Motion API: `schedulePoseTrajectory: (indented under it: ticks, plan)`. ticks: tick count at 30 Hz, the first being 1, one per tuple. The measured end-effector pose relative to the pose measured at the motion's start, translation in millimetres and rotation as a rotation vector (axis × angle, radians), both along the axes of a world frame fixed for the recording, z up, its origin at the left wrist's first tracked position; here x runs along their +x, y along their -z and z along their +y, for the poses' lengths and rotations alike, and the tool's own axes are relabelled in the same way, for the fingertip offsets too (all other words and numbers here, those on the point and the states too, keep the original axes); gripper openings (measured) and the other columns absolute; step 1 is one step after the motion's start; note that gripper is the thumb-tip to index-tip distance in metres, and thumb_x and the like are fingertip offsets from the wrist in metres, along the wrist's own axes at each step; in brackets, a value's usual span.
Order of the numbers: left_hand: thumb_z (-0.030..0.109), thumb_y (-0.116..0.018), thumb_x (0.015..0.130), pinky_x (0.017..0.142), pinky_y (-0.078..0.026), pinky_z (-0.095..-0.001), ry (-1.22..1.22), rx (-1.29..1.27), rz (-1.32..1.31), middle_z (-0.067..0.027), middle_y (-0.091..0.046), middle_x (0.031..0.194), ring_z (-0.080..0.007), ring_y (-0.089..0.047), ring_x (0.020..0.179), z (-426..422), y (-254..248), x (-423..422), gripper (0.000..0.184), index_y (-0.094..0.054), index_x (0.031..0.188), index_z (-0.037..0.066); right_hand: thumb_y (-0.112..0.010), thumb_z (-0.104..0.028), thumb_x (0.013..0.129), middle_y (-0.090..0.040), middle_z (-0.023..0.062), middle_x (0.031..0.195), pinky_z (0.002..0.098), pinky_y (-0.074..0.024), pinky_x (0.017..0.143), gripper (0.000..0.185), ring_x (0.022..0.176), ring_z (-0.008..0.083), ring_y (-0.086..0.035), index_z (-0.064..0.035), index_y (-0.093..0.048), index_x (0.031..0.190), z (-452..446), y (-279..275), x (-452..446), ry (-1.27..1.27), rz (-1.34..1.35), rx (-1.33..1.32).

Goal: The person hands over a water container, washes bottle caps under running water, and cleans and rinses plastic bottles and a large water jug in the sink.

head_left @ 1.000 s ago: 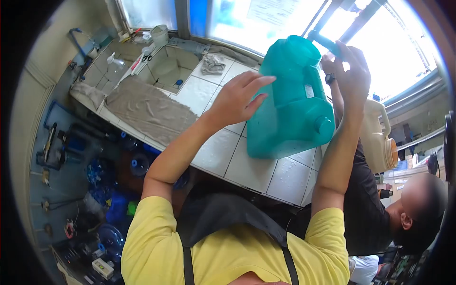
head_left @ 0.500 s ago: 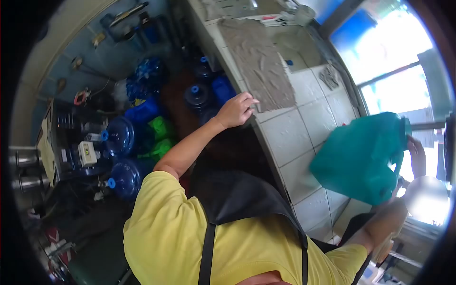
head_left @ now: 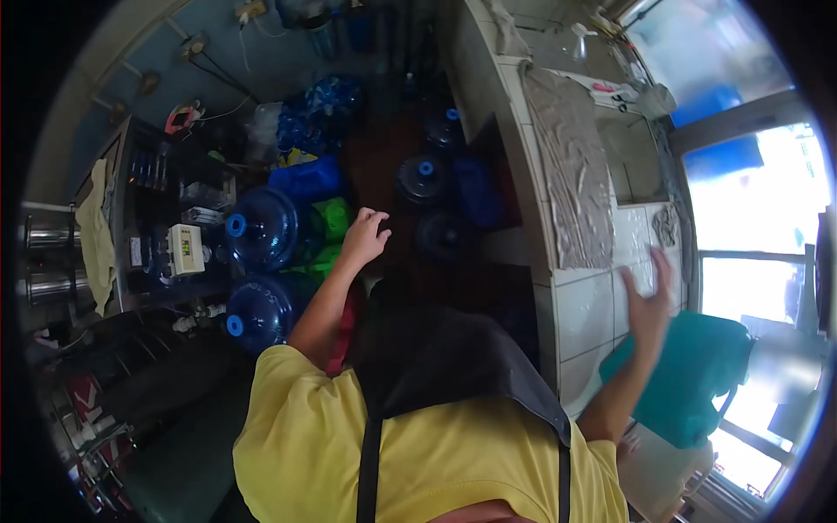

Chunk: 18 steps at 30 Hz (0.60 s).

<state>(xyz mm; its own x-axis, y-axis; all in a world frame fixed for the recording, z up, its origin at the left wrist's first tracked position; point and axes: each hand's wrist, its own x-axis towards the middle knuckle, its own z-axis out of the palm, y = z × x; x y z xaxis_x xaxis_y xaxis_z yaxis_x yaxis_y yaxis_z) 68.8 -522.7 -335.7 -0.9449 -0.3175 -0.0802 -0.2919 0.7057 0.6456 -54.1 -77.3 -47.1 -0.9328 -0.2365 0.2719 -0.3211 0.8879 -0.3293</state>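
Note:
My right hand (head_left: 649, 296) is raised over the tiled counter, fingers spread and nothing in it. Just beyond that forearm, a teal jerry can (head_left: 697, 375) stands at the counter's near right end, its handle toward the window. The arm hides part of the can's left side. My left hand (head_left: 367, 235) hangs over the floor with loosely bent fingers, the thumb side apart, holding nothing. Near it are a green container (head_left: 334, 218) and a large blue water bottle (head_left: 266, 228), neither visibly touched.
A wrinkled grey cloth (head_left: 567, 166) lies on the counter beside a sink (head_left: 629, 157). More water bottles (head_left: 425, 180) stand on the floor by the counter. A dark rack (head_left: 144, 218) with a small white box (head_left: 187, 250) stands at left.
My right hand has let go of the teal jerry can and moved left, opening. The can now stands lower in view. My left hand has swung left, away from the counter edge. The view has turned.

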Motion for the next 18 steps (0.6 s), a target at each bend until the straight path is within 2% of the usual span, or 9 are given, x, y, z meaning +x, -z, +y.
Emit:
schedulePoseTrajectory:
  ticks: [1, 3, 4, 6, 10, 14, 18]
  plan:
    - [0.016, -0.073, 0.083, 0.084, -0.053, -0.0424, 0.001, 0.001, 0.000, -0.0135, -0.056, 0.115, -0.0354, -0.061, 0.102, -9.5, -6.1, -0.2, 0.035, -0.063, 0.115, 0.008, -0.080, -0.029, 0.082, -0.051, 0.0213, 0.142, 0.0420, -0.0386, 0.110, 0.066, 0.134, 0.0355, -0.047, -0.0028, -0.054, 0.136, -0.8, 52.1, -27.3, -0.048, -0.060, -0.040]
    - [0.016, -0.073, 0.083, 0.083, -0.053, -0.0424, -0.004, -0.003, 0.003, -0.0137, -0.056, 0.116, -0.0356, -0.061, 0.101, -28.6, -17.1, -1.3, 0.035, -0.063, 0.115, 0.008, -0.080, -0.048, 0.078, -0.044, 0.0255, 0.147, 0.0461, -0.0342, 0.113, 0.084, 0.138, 0.0404, -0.040, -0.0038, -0.048, 0.142, -33.8, 125.1, -57.1, 0.059, -0.153, -0.020]
    - [0.016, -0.073, 0.083, 0.083, -0.053, -0.0425, -0.010, -0.016, 0.023, -0.0138, -0.056, 0.116, -0.0355, -0.061, 0.101, -36.9, -23.1, -0.8, 0.034, -0.063, 0.115, 0.008, -0.080, -0.048, 0.078, -0.044, 0.0255, 0.147, 0.0461, -0.0342, 0.113, 0.084, 0.138, 0.0404, -0.040, -0.0038, -0.048, 0.142, -47.2, 153.8, -67.0, 0.053, -0.154, -0.023]
    - [0.016, -0.072, 0.084, 0.083, -0.053, -0.0426, -0.015, -0.049, 0.065, -0.0141, -0.056, 0.116, -0.0355, -0.061, 0.100, -55.4, -35.5, -3.4, 0.033, -0.063, 0.115, 0.008, -0.071, -0.067, 0.077, -0.035, 0.0276, 0.152, 0.0507, -0.0270, 0.116, 0.099, 0.144, 0.0441, -0.029, -0.0062, -0.040, 0.148, -71.8, 194.6, -80.4, 0.232, -0.186, 0.140]
    - [0.014, -0.072, 0.085, 0.084, -0.053, -0.0388, -0.082, -0.096, 0.152, -0.0120, -0.055, 0.118, -0.0308, -0.063, 0.097, -86.4, -51.6, -4.5, 0.033, -0.063, 0.116, 0.009, -0.061, -0.075, 0.078, -0.030, 0.0253, 0.156, 0.0547, -0.0207, 0.117, 0.102, 0.146, 0.0449, -0.022, -0.0091, -0.035, 0.151, -102.4, 219.2, -77.2, 0.387, -0.052, 0.258]
    - [0.016, -0.072, 0.085, 0.084, -0.053, -0.0403, -0.150, -0.081, 0.155, -0.0139, -0.055, 0.120, -0.0349, -0.062, 0.099, -108.2, -59.5, -6.8, 0.033, -0.064, 0.117, 0.008, -0.062, -0.075, 0.077, -0.028, 0.0258, 0.156, 0.0550, -0.0192, 0.118, 0.102, 0.147, 0.0440, -0.021, -0.0107, -0.035, 0.152, -103.8, 218.8, -79.4, 0.402, -0.070, 0.265]
    - [0.015, -0.072, 0.085, 0.084, -0.052, -0.0387, -0.183, -0.106, 0.145, -0.0136, -0.055, 0.121, -0.0339, -0.062, 0.100, -125.5, -50.1, -12.7, 0.034, -0.064, 0.117, 0.008, -0.060, -0.072, 0.081, -0.028, 0.0237, 0.157, 0.0563, -0.0187, 0.117, 0.098, 0.147, 0.0427, -0.021, -0.0096, -0.035, 0.151, -106.7, 214.2, -79.3, 0.414, -0.101, 0.312]
